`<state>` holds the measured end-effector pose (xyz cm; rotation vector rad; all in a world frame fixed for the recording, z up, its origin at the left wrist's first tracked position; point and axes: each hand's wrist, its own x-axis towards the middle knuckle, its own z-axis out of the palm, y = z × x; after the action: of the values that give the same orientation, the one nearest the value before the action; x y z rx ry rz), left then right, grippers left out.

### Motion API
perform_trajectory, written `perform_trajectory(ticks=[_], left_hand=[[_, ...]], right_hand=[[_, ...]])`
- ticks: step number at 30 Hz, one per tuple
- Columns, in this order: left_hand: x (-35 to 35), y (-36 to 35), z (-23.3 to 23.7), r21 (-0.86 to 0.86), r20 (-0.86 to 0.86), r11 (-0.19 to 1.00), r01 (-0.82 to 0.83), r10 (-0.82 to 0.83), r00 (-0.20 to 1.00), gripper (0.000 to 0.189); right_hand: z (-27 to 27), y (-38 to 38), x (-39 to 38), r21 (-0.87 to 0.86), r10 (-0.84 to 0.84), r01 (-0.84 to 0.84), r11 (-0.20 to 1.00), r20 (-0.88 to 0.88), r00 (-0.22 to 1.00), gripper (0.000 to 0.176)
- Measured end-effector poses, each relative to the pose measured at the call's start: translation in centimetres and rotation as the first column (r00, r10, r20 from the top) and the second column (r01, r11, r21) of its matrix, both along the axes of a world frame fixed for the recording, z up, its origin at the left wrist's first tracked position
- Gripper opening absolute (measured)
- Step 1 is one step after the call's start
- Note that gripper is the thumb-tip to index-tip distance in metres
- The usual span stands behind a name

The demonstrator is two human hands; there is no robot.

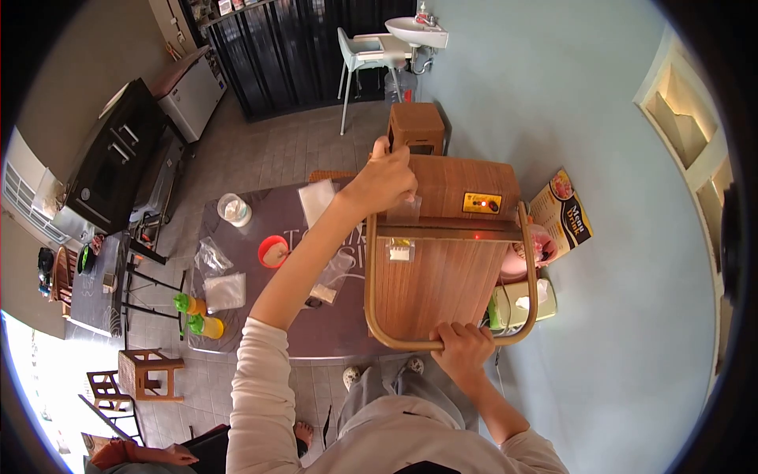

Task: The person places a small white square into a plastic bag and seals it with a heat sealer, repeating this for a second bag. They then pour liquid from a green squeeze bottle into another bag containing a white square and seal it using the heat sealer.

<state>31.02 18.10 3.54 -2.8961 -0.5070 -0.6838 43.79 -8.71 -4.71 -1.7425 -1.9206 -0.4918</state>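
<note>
A wood-patterned machine [450, 284] with a yellow control panel [482, 203] and a lit red light stands at the table's right part. My right hand [464, 351] is closed around the front bar of its gold-coloured frame [395, 341]. My left hand [387, 180] is above the machine's far left corner, fingers pinched at the top edge of a clear plastic bag [404, 209]. A small packet with whitish contents [400, 250] lies on the wood surface just below the sealing bar. Near my left forearm a red bowl [273, 251] holds pale powder.
On the dark table [339, 332] are a white tub [234, 210], plastic bags [226, 291] and green-capped yellow bottles [207, 326]. A menu stand [560, 213] and tissue box [525, 304] are right of the machine. Another person's hand [180, 455] shows at lower left.
</note>
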Motion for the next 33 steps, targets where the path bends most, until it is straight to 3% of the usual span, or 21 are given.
perform_trajectory(ticks=[3, 12, 33], left_hand=[[0.0, 0.0, 0.0, -0.099, -0.01, 0.995, -0.008, 0.007, 1.0, 0.007], [-0.2, -0.7, 0.3, -0.067, -0.003, 0.998, -0.008, 0.008, 1.0, 0.007], [-0.4, -1.0, 0.6, -0.011, -0.023, 1.0, 0.004, -0.005, 1.0, 0.009]], right_hand=[[-0.4, 0.1, -0.1, 0.06, -0.024, 0.023, 0.998, 0.0, 1.0, 0.016], [-0.1, 0.2, -0.3, 0.101, -0.035, 0.033, 0.994, 0.011, 0.999, 0.026], [0.0, 0.2, -0.4, 0.102, -0.037, 0.038, 0.994, -0.015, 0.999, 0.026]])
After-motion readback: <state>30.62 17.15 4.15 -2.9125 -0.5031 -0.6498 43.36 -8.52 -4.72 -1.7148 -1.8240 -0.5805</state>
